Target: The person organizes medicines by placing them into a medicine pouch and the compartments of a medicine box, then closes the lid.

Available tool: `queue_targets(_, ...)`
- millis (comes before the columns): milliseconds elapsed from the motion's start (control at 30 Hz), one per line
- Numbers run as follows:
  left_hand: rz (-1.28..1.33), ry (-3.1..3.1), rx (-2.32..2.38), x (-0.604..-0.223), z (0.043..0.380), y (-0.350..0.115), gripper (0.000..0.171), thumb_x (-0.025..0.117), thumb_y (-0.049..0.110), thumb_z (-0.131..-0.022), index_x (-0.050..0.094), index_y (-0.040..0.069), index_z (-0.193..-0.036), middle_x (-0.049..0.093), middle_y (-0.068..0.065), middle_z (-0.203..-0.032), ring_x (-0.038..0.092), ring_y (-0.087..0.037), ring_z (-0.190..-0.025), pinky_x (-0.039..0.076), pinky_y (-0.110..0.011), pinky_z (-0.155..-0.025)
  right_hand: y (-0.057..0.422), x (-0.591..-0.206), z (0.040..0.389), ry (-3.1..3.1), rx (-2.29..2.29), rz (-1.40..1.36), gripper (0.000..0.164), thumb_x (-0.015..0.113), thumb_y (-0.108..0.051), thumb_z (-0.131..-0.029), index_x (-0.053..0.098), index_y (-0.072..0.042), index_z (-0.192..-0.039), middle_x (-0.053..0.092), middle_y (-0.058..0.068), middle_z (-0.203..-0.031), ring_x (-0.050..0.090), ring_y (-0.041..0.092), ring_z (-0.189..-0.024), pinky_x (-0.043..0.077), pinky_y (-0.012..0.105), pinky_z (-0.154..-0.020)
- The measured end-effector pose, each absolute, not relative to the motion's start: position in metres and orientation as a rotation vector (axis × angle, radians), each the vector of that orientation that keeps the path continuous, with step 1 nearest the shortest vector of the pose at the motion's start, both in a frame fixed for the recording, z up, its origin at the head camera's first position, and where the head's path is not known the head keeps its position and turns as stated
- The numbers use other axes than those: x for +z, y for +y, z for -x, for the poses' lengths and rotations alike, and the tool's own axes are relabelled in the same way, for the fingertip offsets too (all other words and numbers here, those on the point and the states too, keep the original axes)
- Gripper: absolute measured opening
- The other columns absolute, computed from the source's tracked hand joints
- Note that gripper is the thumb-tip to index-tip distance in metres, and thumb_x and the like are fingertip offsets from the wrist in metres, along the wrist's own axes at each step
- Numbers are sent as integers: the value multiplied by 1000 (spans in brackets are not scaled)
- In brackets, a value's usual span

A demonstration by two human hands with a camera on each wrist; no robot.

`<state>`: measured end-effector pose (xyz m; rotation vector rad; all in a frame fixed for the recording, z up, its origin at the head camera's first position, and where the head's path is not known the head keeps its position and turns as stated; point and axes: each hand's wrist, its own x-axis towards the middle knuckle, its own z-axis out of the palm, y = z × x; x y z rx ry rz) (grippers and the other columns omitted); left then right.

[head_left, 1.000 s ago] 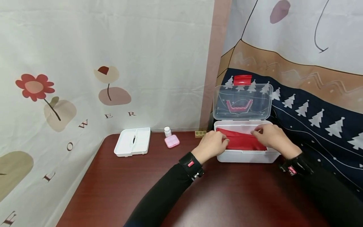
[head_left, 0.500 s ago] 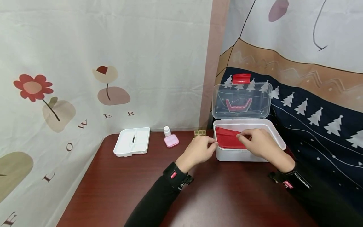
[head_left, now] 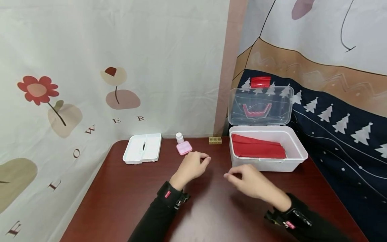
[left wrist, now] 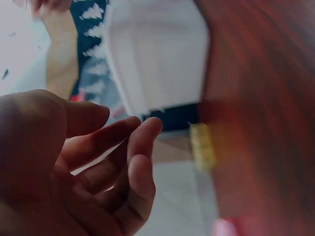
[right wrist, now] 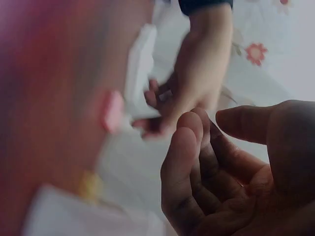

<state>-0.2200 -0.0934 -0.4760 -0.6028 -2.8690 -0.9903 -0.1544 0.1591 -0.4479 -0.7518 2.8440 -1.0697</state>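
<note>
My left hand (head_left: 189, 168) hovers over the table just in front of a small pink case (head_left: 184, 148), fingers loosely bent and holding nothing. Nothing is in my right hand (head_left: 252, 183) either; it hangs in front of a white plastic box (head_left: 273, 165), its fingers relaxed. Inside that box lies a folded red cloth (head_left: 257, 148), flat along the left and front. The box's clear lid (head_left: 260, 97), with a pink handle and a red latch, stands raised behind it. Empty, half-curled fingers (left wrist: 142, 142) show in the left wrist view, and similar fingers (right wrist: 179, 162) in the right wrist view.
A flat white case (head_left: 142, 148) with a dark slot lies at the back left of the brown table (head_left: 130, 195). A small white bottle (head_left: 179, 137) stands behind the pink case. Near the back edge sits a small yellow sectioned box (head_left: 215, 140). Printed curtains hang behind.
Both hands have left the white box and drawn back to the left, toward the person. The red cloth, which the right hand was touching, now lies by itself in the box.
</note>
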Motion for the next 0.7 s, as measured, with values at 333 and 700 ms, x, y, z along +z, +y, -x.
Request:
queue_targets(333,174,-2901,-916,-517,236,-132,27,67,32,-107,86,13,-113,82,-6,-95,74,-28,-81,58,-45,-73,93,-510,179,2549,-1134,664,30,71,-25,-106,77,-12,-80,66,-6,-63,62,8,-52,53,27,-55)
queue_targets(700,-292,-2844,-830,-520,240,-254,42,55,37,-108,77,8,-86,77,-7,-69,77,-45,-90,56,-59,-83,28,-514,219,2465,-1150,517,31,69,-30,-108,79,-11,-86,73,-1,-68,66,13,-52,58,31,-53)
